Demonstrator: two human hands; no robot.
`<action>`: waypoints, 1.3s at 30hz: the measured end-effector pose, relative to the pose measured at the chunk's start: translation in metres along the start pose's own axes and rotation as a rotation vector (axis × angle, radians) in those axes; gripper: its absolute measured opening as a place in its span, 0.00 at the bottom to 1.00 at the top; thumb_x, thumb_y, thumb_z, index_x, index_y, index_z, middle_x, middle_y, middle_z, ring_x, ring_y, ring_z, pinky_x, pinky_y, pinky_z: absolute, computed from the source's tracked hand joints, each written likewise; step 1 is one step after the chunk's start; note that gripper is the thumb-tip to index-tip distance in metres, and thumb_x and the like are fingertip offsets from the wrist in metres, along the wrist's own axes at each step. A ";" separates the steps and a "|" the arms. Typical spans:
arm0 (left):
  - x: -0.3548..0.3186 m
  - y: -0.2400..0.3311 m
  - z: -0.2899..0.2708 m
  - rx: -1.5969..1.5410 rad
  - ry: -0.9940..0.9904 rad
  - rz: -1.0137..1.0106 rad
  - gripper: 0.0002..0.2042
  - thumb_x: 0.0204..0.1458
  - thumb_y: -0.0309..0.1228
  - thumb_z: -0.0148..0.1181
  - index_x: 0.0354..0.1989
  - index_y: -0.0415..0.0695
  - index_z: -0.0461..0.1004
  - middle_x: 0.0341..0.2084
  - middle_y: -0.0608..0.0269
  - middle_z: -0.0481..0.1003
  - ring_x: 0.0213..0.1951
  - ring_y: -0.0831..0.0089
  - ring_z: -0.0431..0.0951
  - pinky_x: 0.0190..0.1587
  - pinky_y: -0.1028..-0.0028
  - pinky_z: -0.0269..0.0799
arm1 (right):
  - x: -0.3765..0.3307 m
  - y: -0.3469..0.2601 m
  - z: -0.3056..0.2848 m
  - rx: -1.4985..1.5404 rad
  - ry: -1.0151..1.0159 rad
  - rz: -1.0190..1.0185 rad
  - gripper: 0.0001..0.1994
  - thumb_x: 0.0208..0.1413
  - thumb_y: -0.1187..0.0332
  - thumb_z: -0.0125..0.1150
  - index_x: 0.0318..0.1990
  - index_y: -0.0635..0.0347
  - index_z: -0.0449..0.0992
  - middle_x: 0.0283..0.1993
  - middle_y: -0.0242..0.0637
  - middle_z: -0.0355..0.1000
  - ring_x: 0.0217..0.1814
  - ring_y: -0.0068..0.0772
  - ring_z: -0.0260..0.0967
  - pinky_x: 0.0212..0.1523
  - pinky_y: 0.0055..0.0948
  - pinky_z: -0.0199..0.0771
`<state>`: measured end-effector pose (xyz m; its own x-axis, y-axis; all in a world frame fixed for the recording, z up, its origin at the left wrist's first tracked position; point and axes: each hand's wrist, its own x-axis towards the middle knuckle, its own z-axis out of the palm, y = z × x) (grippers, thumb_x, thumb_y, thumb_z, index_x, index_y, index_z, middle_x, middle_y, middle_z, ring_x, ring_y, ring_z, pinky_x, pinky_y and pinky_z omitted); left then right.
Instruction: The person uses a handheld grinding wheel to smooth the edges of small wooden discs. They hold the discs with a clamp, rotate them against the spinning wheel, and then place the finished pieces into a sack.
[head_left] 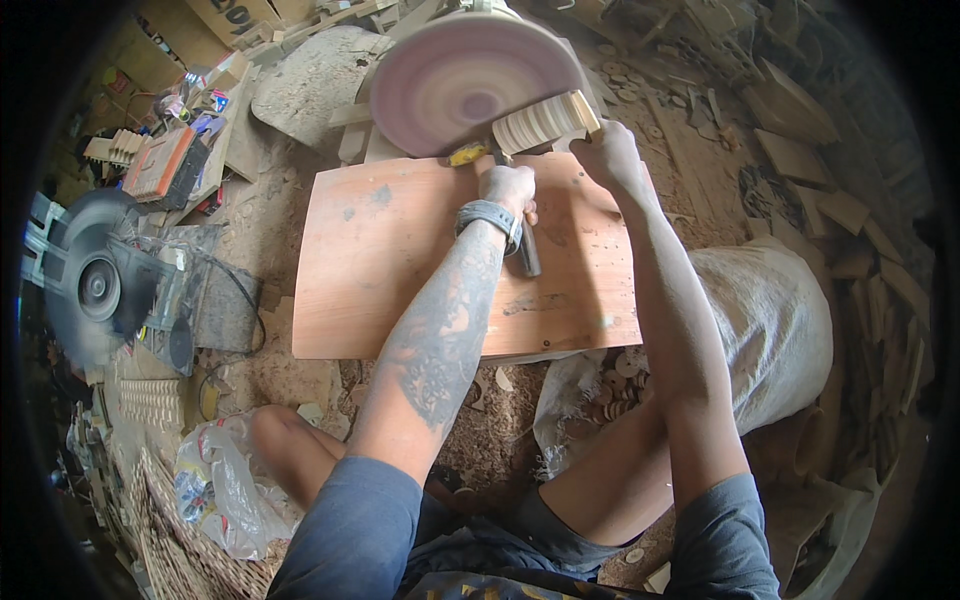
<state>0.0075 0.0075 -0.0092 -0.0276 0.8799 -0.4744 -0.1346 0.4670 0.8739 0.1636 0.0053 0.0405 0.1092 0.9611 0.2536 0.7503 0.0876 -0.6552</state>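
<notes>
Wooden stack (542,120) clamped in both hands against pink sanding disc (462,80).
Left hand (510,187) low, right hand (606,150) beside, over orange worktop (400,270); circular saw (95,280) far left, white sack (770,320) right.

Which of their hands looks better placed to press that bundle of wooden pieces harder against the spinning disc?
Probably the right hand: it grips the stack of wooden pieces at the end farthest from the sanding disc. The left hand sits lower, under the stack on the board, more steadying than pushing.
</notes>
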 end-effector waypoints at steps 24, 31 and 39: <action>-0.003 -0.001 0.002 0.011 0.007 -0.014 0.07 0.55 0.28 0.51 0.29 0.39 0.65 0.13 0.65 0.60 0.10 0.74 0.59 0.14 0.65 0.60 | 0.002 0.008 0.004 0.007 0.004 -0.008 0.11 0.46 0.68 0.58 0.36 0.63 0.78 0.26 0.49 0.76 0.30 0.46 0.76 0.35 0.39 0.74; -0.016 -0.001 -0.003 -0.017 -0.030 0.024 0.08 0.56 0.30 0.52 0.27 0.41 0.65 0.11 0.67 0.59 0.10 0.75 0.58 0.12 0.65 0.59 | 0.005 0.010 0.007 -0.053 0.017 -0.052 0.11 0.44 0.68 0.59 0.36 0.64 0.77 0.30 0.55 0.75 0.36 0.56 0.75 0.37 0.42 0.74; -0.103 -0.004 -0.065 0.101 0.061 0.367 0.16 0.59 0.39 0.58 0.26 0.42 0.63 0.12 0.69 0.61 0.09 0.77 0.62 0.10 0.73 0.60 | -0.063 -0.053 0.006 0.269 0.046 -0.162 0.05 0.47 0.74 0.57 0.27 0.67 0.70 0.17 0.36 0.66 0.21 0.22 0.63 0.26 0.29 0.65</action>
<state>-0.0534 -0.0907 0.0298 -0.1151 0.9847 -0.1310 -0.0064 0.1311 0.9913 0.1130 -0.0581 0.0551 0.0357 0.9167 0.3979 0.5617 0.3109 -0.7667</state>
